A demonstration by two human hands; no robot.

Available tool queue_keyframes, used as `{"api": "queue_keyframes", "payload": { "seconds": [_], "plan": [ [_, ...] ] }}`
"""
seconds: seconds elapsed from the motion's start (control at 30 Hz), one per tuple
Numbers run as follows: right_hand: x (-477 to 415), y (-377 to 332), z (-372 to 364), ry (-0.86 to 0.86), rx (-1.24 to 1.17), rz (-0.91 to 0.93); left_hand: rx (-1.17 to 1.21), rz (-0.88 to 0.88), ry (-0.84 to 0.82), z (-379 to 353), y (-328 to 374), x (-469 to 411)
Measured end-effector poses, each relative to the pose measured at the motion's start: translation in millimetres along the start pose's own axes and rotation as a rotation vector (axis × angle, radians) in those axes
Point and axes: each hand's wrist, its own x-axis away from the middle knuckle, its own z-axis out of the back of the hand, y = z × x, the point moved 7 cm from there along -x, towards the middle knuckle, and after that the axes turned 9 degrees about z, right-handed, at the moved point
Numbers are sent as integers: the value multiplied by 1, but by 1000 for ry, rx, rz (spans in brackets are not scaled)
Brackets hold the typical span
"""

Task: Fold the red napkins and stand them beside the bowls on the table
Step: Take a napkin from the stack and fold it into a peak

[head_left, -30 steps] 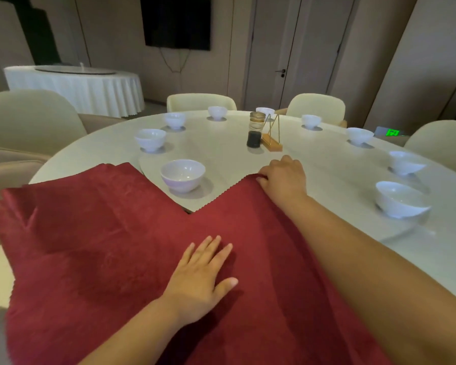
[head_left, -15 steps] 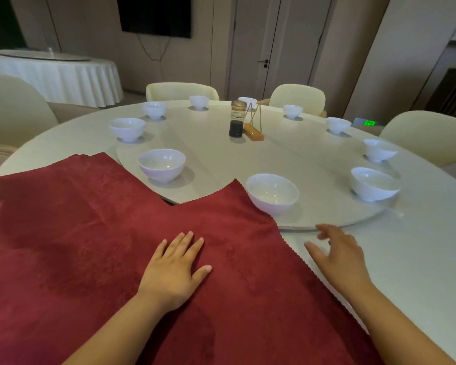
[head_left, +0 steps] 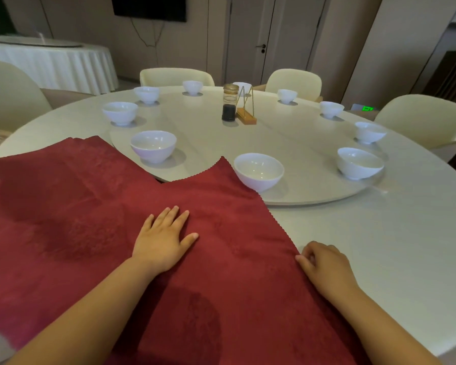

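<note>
Single head-worn view, forward and down, close over the table (head_left: 379, 246)

Part of red napkin (head_left: 63, 233) past left, bottom edges; green display (head_left: 367, 108) unreadable.

Beige walls (head_left: 353, 35), dark screen (head_left: 149, 7) at upper left, closed door (head_left: 248, 35) upper centre, cream chairs (head_left: 294, 81), white-skirted round table (head_left: 50, 67) far left.

The red napkin (head_left: 234, 246) is matt woven cloth, the bowl (head_left: 258, 172) glossy white ceramic, the table (head_left: 379, 246) smooth.
</note>
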Motion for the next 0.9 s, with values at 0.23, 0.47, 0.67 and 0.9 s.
{"api": "queue_keyframes", "payload": {
  "seconds": [0.23,0.47,0.67,0.9],
  "plan": [
    [-40,-13,24,157,88,6,205,-158,88,29,-7,51],
    [-56,-16,5,80,69,0,250,-258,150,-10,-42,138],
    [32,-92,10,149,-262,501,279,-308,299,-8,-37,144],
    [129,-125,-26,140,70,948,483,-293,492,1,-37,152]
  ]
}}
